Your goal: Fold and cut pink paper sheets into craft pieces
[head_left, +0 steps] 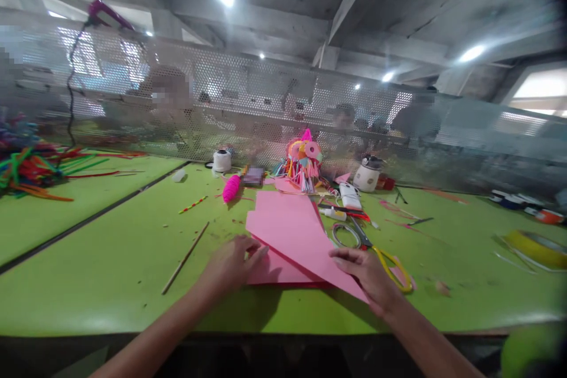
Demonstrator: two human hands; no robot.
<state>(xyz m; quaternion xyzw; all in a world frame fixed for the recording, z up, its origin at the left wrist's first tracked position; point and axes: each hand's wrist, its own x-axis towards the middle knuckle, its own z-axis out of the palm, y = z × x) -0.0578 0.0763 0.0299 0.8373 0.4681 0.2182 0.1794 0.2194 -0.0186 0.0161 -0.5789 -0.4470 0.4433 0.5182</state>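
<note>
A pink sheet of paper (286,221) lies slantwise over more pink paper (283,269) on the green table. My right hand (370,274) grips the upper sheet by its right corner, thumb and fingers closed on it. That corner is raised and angled towards me. At the left edge is my left hand (230,263), its fingers curled and its thumb close to the forefinger, pinching the paper near the upper sheet's lower edge. The exact contact of the left fingertips is partly hidden. Yellow-handled scissors (390,269) lie beside my right hand.
A tape roll (346,236), a glue bottle (333,214) and a white device (349,195) lie on the right. Behind the paper stands a colourful fringed paper figure (305,159). A thin stick (185,258) and a bright pink bundle (231,189) lie left. A perforated screen (248,94) borders the table.
</note>
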